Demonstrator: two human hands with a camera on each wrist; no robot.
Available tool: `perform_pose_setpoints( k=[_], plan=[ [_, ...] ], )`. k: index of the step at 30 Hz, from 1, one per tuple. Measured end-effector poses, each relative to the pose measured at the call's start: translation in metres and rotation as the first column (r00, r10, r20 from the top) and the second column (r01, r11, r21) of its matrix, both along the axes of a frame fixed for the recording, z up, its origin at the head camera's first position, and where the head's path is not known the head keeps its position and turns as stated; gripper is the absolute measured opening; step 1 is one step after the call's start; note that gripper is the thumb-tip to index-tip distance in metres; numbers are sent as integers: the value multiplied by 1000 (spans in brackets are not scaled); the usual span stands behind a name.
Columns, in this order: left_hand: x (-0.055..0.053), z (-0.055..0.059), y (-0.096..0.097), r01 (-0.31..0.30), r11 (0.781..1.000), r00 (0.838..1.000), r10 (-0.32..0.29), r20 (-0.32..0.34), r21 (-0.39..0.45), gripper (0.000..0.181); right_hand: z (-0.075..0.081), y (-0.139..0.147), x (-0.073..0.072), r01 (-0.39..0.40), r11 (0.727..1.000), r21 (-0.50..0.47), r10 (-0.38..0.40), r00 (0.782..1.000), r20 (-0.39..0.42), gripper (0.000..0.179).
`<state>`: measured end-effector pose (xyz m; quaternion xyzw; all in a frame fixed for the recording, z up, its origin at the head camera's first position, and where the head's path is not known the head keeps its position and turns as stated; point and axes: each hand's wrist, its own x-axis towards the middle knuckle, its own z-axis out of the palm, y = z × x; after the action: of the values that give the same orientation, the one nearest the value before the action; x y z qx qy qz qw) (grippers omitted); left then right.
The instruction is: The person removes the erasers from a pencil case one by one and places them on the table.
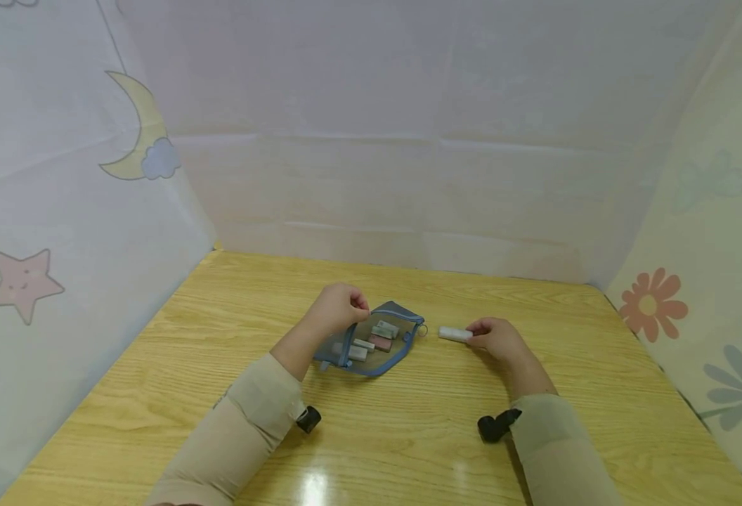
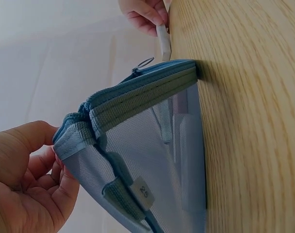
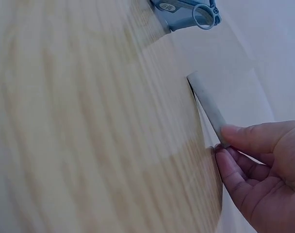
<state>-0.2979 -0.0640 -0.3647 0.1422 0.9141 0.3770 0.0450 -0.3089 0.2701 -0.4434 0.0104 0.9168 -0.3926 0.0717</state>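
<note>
I note the pouch (image 1: 391, 364) on the table (image 1: 383, 436), small blocks (image 1: 380, 343) visible in it. Left hand (image 1: 335, 309) pinches the pouch's edge; right hand (image 1: 499, 339), right of the pouch, pinches a white bar (image 1: 454, 334). Pale backdrop (image 1: 371, 190) behind the pouch.

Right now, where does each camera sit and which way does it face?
Head: on the head, facing forward and down at the table; left hand, right hand, sleeves show.
Left wrist: worn there, facing the mesh pouch; left hand near, right hand beyond.
Right wrist: worn there, facing the pale bar; only the right hand shows.
Both wrist views share pouch, bar and right hand.
</note>
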Motion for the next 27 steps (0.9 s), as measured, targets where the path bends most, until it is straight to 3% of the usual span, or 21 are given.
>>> perform_pose_setpoints(
  k=[7,13,27],
  plan=[
    [0,0,0,-3,1000,1000,3,3,14,11,-3,0,0,-15,997,72,18,999,-36,24],
    [-2,-3,-1,1,1000,1000,-1,6,23,12,-1,-3,1,-26,997,75,28,999,-30,24],
    [-3,-3,0,-4,1000,1000,4,28,30,11,9,-6,1,26,999,-43,-25,1000,13,33]
  ],
)
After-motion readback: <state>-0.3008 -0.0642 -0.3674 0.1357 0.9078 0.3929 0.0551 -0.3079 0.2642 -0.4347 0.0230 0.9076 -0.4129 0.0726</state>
